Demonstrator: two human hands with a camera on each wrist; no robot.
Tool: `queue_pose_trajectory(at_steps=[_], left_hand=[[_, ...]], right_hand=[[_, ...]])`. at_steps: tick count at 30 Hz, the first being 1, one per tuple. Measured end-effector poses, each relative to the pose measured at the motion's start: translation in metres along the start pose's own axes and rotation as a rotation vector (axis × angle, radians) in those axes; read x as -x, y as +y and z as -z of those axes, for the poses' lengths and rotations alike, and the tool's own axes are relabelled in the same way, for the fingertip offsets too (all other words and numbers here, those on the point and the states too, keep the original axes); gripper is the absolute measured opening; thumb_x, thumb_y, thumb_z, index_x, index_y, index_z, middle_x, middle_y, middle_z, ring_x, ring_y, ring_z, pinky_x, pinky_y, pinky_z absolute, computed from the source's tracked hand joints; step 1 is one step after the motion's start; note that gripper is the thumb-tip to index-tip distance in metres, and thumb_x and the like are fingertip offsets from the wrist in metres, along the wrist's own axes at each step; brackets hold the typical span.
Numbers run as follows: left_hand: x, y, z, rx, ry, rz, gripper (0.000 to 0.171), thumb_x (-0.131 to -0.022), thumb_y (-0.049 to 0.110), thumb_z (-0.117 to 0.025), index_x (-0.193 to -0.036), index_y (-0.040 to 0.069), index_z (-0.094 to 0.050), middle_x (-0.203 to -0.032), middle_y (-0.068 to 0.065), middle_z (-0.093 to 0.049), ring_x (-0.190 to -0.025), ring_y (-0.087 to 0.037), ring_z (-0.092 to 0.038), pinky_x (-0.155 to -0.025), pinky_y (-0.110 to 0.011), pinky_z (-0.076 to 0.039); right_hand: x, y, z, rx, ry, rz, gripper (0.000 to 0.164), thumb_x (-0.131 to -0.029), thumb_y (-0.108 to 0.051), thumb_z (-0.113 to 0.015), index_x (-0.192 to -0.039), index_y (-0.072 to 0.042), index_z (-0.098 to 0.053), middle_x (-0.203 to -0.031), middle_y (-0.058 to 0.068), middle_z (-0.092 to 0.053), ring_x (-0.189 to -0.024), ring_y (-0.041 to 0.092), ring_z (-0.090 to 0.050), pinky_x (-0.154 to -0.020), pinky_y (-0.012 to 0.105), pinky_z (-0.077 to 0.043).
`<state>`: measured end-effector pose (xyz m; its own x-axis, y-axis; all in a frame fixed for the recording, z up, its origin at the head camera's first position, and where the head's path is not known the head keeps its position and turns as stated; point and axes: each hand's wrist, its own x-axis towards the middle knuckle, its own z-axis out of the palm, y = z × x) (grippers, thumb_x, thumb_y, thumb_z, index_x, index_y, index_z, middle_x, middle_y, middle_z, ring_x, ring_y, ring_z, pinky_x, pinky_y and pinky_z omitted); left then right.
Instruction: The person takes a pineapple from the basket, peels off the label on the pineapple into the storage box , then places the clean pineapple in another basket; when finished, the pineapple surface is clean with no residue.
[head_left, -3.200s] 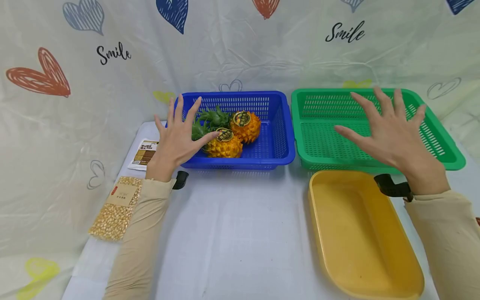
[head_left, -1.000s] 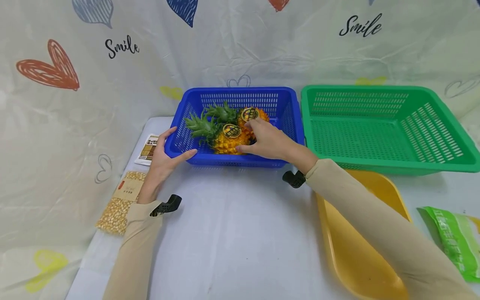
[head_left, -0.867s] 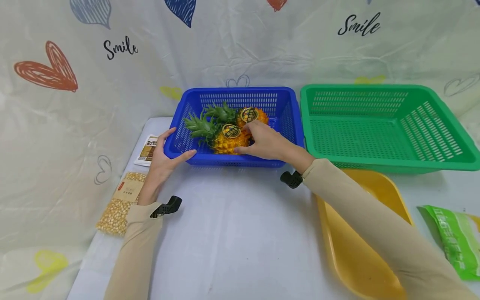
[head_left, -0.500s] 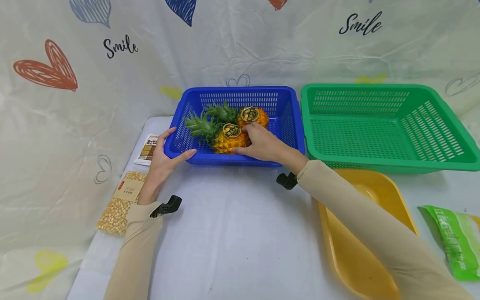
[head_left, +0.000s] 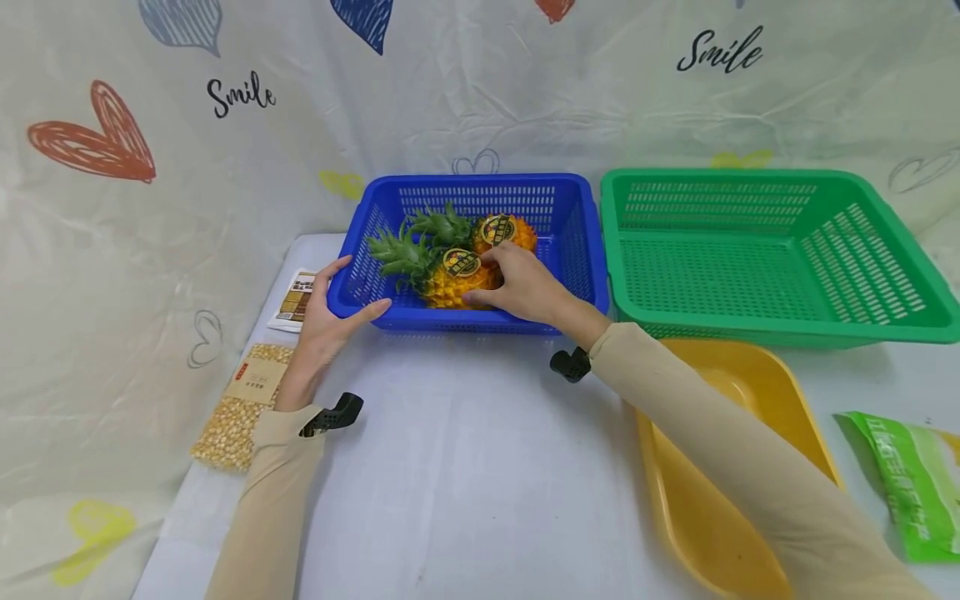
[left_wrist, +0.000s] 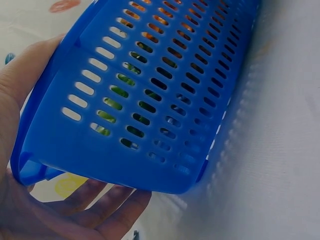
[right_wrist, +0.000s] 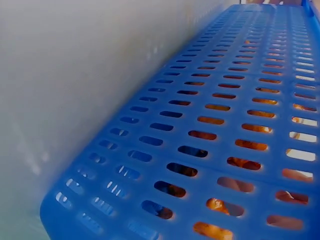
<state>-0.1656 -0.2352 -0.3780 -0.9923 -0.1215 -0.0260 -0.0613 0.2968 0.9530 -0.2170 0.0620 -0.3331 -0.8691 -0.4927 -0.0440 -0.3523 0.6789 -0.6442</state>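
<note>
Two small pineapples (head_left: 450, 287) with green crowns and round black-and-gold labels lie side by side in a blue plastic basket (head_left: 480, 321). My right hand (head_left: 528, 283) reaches over the basket's front rim and grips the right end of the nearer pineapple, thumb on its front side, fingers on its far side. Behind it lies the other pineapple (head_left: 517, 233). At the basket's left front corner my left hand (head_left: 322, 333) holds the rim, thumb over it and fingers around the outer side. The right wrist view shows the slotted front wall (right_wrist: 210, 120), with orange fruit behind the slots.
A green basket (head_left: 750, 329) stands right of the blue one. Under my right sleeve is a yellow tub (head_left: 660, 492). A green packet (head_left: 911, 487) lies at far right. On the left are a bag of corn kernels (head_left: 228, 425) and a white-and-brown pouch (head_left: 292, 304).
Both hands were spread in the air at first. The left has come down onto the basket's corner; the right has swung left from the green basket to the nearer pineapple, lately shifting slightly left.
</note>
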Motion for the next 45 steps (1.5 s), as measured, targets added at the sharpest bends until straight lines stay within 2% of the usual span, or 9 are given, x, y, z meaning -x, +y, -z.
queue_pose_trajectory(at_steps=[5, 8, 13, 20, 25, 33, 35, 41, 45], left_hand=[[0.0, 0.0, -0.001, -0.002, -0.004, -0.009, 0.093, -0.088, 0.03, -0.086, -0.164, 0.03, -0.031, -0.17, -0.009, -0.022, -0.148, -0.034, -0.033, -0.122, -0.051, -0.031], [0.0, -0.001, 0.0, 0.004, -0.002, -0.009, 0.093, -0.088, 0.03, -0.086, -0.164, 0.03, -0.031, -0.17, -0.008, -0.022, -0.148, -0.034, -0.033, -0.122, -0.052, -0.032], [-0.001, -0.003, 0.0, 0.0, -0.001, -0.008, 0.093, -0.088, 0.032, -0.086, -0.163, 0.03, -0.031, -0.17, -0.009, -0.022, -0.149, -0.035, -0.033, -0.122, -0.052, -0.032], [0.0, -0.003, 0.0, 0.008, 0.003, -0.011, 0.093, -0.088, 0.032, -0.086, -0.163, 0.03, -0.031, -0.17, -0.009, -0.023, -0.149, -0.034, -0.032, -0.122, -0.052, -0.03], [0.001, -0.004, 0.0, 0.008, 0.01, -0.009, 0.093, -0.088, 0.033, -0.086, -0.163, 0.031, -0.031, -0.169, -0.009, -0.024, -0.149, -0.034, -0.031, -0.123, -0.052, -0.029], [-0.001, -0.005, -0.002, 0.017, 0.01, -0.021, 0.093, -0.087, 0.032, -0.086, -0.163, 0.03, -0.031, -0.169, -0.011, -0.025, -0.15, -0.034, -0.032, -0.123, -0.052, -0.029], [-0.001, -0.004, -0.002, 0.02, 0.011, -0.024, 0.093, -0.088, 0.032, -0.086, -0.163, 0.03, -0.031, -0.168, -0.011, -0.026, -0.149, -0.034, -0.032, -0.123, -0.052, -0.029], [0.001, -0.005, -0.002, 0.016, 0.014, -0.025, 0.093, -0.089, 0.031, -0.085, -0.163, 0.029, -0.031, -0.168, -0.01, -0.026, -0.15, -0.033, -0.031, -0.123, -0.052, -0.029], [0.002, -0.004, -0.002, 0.013, 0.013, -0.026, 0.092, -0.089, 0.031, -0.084, -0.163, 0.029, -0.03, -0.168, -0.01, -0.026, -0.15, -0.034, -0.031, -0.123, -0.053, -0.029]], right_hand=[[0.0, 0.002, -0.001, -0.032, 0.036, 0.026, 0.067, -0.096, -0.029, -0.079, -0.147, 0.006, -0.052, -0.138, 0.021, -0.058, -0.122, 0.033, -0.057, -0.107, 0.045, -0.049], [0.0, 0.001, -0.001, -0.072, 0.054, 0.029, 0.074, -0.095, -0.026, -0.08, -0.152, 0.004, -0.045, -0.14, 0.021, -0.059, -0.123, 0.033, -0.058, -0.106, 0.044, -0.05], [-0.002, 0.0, 0.0, -0.118, 0.088, 0.028, 0.088, -0.092, -0.021, -0.083, -0.16, 0.001, -0.032, -0.134, 0.02, -0.063, -0.114, 0.032, -0.062, -0.098, 0.044, -0.053], [-0.004, -0.002, 0.003, -0.148, 0.099, 0.023, 0.098, -0.088, -0.018, -0.087, -0.163, -0.004, -0.025, -0.131, 0.019, -0.064, -0.114, 0.032, -0.062, -0.102, 0.045, -0.052], [-0.003, -0.003, 0.004, -0.136, 0.076, 0.018, 0.092, -0.09, -0.018, -0.085, -0.162, -0.003, -0.029, -0.132, 0.02, -0.06, -0.115, 0.033, -0.06, -0.101, 0.046, -0.051], [0.005, -0.004, 0.003, -0.088, 0.03, -0.053, 0.085, -0.092, -0.027, -0.084, -0.156, 0.003, -0.037, -0.143, 0.021, -0.056, -0.13, 0.034, -0.055, -0.108, 0.045, -0.05], [0.007, -0.004, 0.003, -0.064, 0.023, -0.078, 0.085, -0.092, -0.03, -0.084, -0.156, 0.004, -0.039, -0.139, 0.021, -0.059, -0.125, 0.033, -0.058, -0.104, 0.044, -0.052], [0.009, -0.001, 0.005, -0.011, -0.05, -0.139, 0.069, -0.095, -0.036, -0.079, -0.144, 0.005, -0.053, -0.112, 0.019, -0.068, -0.092, 0.027, -0.062, -0.083, 0.04, -0.054], [0.006, 0.002, 0.005, -0.023, -0.105, -0.156, 0.074, -0.096, -0.038, -0.078, -0.148, 0.006, -0.049, -0.12, 0.02, -0.069, -0.098, 0.027, -0.063, -0.092, 0.041, -0.054]])
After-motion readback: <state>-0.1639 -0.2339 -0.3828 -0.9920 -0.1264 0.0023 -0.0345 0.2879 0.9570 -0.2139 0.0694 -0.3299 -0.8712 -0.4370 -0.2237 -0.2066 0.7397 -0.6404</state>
